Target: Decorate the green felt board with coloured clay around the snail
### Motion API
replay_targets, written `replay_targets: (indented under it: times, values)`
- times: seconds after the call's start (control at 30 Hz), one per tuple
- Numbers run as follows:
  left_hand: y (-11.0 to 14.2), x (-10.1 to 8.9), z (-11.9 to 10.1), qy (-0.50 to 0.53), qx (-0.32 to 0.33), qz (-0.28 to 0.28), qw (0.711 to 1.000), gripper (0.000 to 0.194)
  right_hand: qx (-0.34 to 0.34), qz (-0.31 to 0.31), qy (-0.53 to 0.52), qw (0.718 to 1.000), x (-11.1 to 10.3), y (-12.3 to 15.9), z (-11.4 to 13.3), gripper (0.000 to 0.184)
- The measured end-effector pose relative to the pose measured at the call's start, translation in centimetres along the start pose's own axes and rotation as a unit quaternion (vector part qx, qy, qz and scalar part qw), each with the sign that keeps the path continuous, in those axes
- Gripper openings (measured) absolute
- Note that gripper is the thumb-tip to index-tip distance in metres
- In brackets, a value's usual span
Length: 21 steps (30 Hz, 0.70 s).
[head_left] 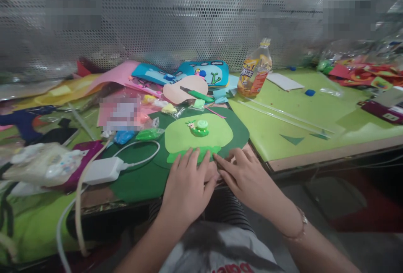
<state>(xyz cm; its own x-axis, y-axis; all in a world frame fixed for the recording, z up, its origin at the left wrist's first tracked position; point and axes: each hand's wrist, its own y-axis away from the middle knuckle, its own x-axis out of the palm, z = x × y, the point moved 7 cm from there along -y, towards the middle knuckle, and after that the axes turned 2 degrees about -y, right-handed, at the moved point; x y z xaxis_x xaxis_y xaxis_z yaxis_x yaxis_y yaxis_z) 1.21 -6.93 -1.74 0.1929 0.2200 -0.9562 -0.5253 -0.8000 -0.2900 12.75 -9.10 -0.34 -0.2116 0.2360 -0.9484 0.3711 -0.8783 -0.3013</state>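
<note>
Before me I see a bottle (253,71) with an orange-yellow label, which stands upright on the worktop (346,126). A white card (285,81) lies just to its right, and two clear sticks (294,117) lie nearer to me. At my left there is a white adapter (102,171) with its cable (140,164). Behind, a perforated wall (182,17) rises.
</note>
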Motion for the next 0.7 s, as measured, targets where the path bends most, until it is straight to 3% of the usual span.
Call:
replay_targets:
  times: [0.33, 0.57, 0.7]
  values:
    - [0.1, -0.1, -0.4, -0.013, -0.001, 0.004, 1.000, 0.046, 0.083, -0.026, 0.046, 0.995, -0.2, 0.9, -3.7, 0.037]
    - [0.3, -0.4, -0.6, 0.000, 0.028, -0.002, 1.000, 0.047, -0.004, -0.066, -0.108, 0.992, -0.8, -0.2, -2.4, 0.042]
    - [0.9, -1.5, 0.3, 0.013, 0.001, -0.077, 0.997, 0.044, 0.026, -0.146, -0.168, 0.975, -1.3, -2.0, -2.7, 0.028]
